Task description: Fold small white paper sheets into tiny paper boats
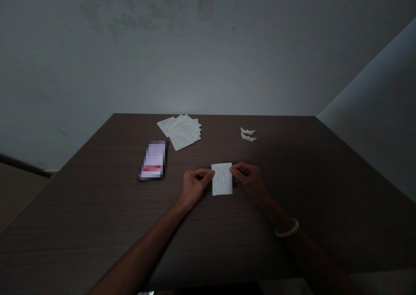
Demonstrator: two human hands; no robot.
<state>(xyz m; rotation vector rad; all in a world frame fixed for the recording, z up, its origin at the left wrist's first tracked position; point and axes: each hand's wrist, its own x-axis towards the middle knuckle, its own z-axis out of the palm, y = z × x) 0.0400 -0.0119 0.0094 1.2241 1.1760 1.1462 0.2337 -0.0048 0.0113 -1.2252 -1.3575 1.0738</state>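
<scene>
Head view, clock directions taken from the held sheet.

Item: one small white paper rectangle with printed lines [222, 179], at the middle of the dark brown wood-grain counter [97, 204]; lower edge slightly uneven. Whether it rests on the surface or is raised cannot be told.

Left hand [194, 185]: at 9 o'clock, gripping the paper's upper left edge, thumb on top.

Right hand [250, 180]: at 3 o'clock, gripping the upper right edge, thumb on top. Pale beaded-looking bracelet [287, 229] on the wrist, at 4 o'clock.

Black-edged rectangular phone [154, 160]: between 9 and 10 o'clock, screen lit pale with a red band, detail pixelated.

Fanned pile of white printed paper sheets [183, 131]: at 11 o'clock, overlapping.

Two small white folded paper pieces with pointed ends [248, 138]: at 1 o'clock, just beside each other.

Grey stained wall [247, 69]: at 12 o'clock, beyond the counter.
</scene>
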